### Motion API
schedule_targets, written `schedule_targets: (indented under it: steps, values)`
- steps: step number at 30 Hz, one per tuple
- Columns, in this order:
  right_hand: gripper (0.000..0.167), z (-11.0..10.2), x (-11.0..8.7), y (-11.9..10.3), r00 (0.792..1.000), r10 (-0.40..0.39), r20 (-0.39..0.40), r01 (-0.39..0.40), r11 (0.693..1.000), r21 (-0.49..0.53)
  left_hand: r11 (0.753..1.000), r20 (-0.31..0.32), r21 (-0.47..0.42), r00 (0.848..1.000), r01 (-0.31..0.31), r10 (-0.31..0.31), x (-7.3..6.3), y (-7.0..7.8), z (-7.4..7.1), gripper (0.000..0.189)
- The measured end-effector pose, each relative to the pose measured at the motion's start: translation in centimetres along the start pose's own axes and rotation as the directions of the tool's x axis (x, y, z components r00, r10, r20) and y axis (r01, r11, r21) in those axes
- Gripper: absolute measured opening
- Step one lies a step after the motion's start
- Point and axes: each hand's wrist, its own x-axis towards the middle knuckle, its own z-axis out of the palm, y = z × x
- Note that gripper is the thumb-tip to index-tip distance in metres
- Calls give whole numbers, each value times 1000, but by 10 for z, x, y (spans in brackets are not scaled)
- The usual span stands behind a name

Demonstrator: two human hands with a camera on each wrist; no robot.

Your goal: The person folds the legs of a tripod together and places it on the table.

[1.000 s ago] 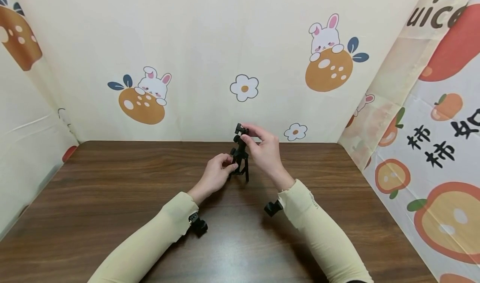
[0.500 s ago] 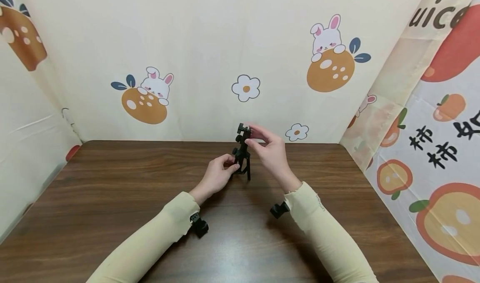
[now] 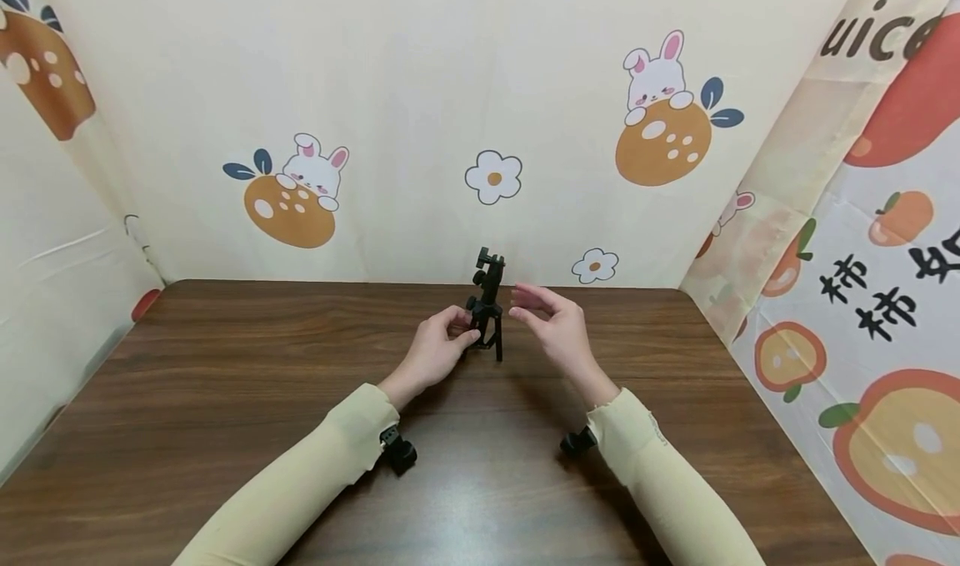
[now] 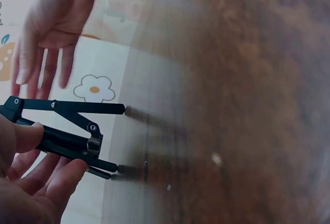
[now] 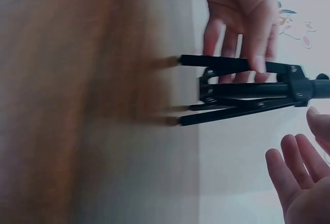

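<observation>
A small black tripod (image 3: 491,287) stands upright near the back of the table, its legs partly spread. My left hand (image 3: 433,351) pinches the lower part by one leg, thumb on the near side. In the right wrist view, that left hand (image 5: 242,4) reaches behind the tripod legs (image 5: 232,115). On the other side, my right hand (image 3: 557,333) is just off the tripod, fingers extended and holding nothing. The left wrist view shows the right hand (image 4: 62,20) with fingers pointing down beyond the tripod's hinged leg (image 4: 90,107).
A brown wood-grain table (image 3: 225,433) lies under both arms. Behind it hangs a cream cloth (image 3: 405,216) printed with rabbits and flowers, close to the tripod. More printed cloth (image 3: 862,316) bounds the right side. Black wrist cameras are worn on both wrists.
My right hand has let go of the tripod's upper part and moved down and to the right. My left hand has kept its hold at the legs.
</observation>
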Motion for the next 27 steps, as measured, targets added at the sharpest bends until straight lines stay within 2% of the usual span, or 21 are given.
schedule_targets:
  steps: [7,10,20,23,27]
  values:
    - [36,0,-10,25,999,16,49,-12,997,-71,1000,26,2,1000,-11,11,1,-1,1,22]
    - [35,1,-12,30,995,51,86,-44,996,-81,1000,31,0,999,-17,17,1,-1,1,21]
    - [24,6,-13,34,963,164,213,-127,976,-176,1000,38,4,999,-17,17,2,-1,0,22]
    - [22,8,-13,34,952,169,255,-115,970,-215,1000,41,6,999,-11,11,2,-1,0,24]
    - [21,10,-12,35,938,142,317,-45,955,-294,1000,52,20,999,-14,13,0,0,-1,27]
